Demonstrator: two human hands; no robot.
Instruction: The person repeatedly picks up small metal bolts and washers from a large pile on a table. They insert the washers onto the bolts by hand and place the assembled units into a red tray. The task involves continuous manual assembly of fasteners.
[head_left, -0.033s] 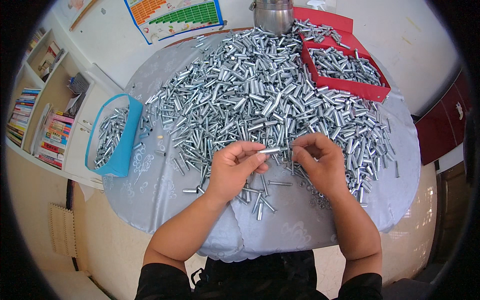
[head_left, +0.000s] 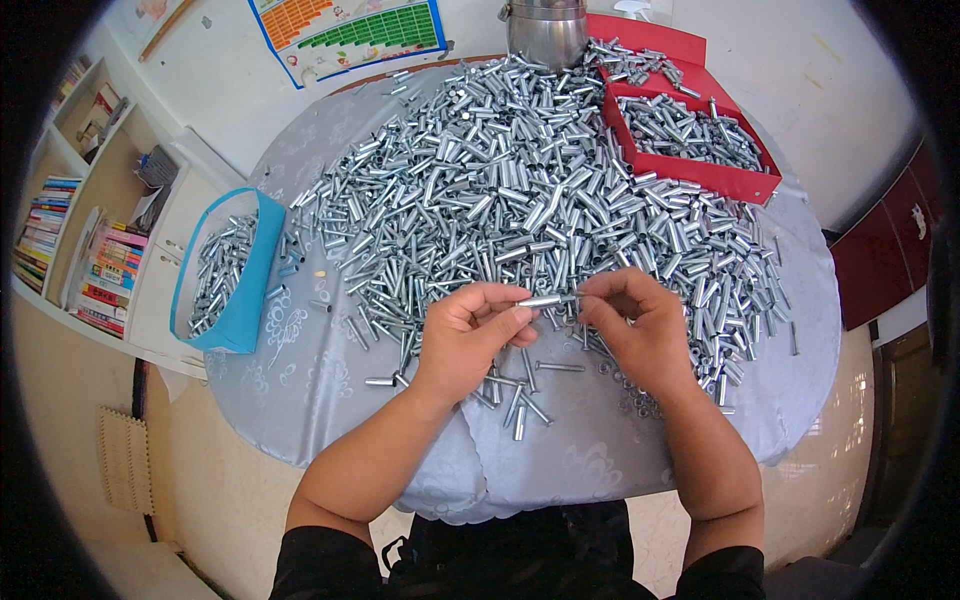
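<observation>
Between the thumb and fingers of my left hand (head_left: 468, 330) is a shiny metal sleeve (head_left: 541, 301), held level. A thin rod end shows at the sleeve's right end. My right hand (head_left: 638, 325) is closed in a pinch at that end; what its fingertips hold, if anything, is too small to make out. Both hands are over the near edge of a large heap of metal sleeves and bolts (head_left: 520, 180). Several loose bolts (head_left: 535, 408) and sleeves lie below my left hand. Small nuts or washers (head_left: 640, 402) lie beneath my right wrist.
A blue box (head_left: 262, 270) with metal parts stands at the left of the round table (head_left: 330, 420), which has a grey cloth. At the back right is a red box (head_left: 700, 182) full of bolts, beside a steel pot (head_left: 547, 35). Bookshelves (head_left: 90, 220) stand at left.
My right hand has shifted very slightly left, closer to the sleeve's end. The left hand and the sleeve stay in place.
</observation>
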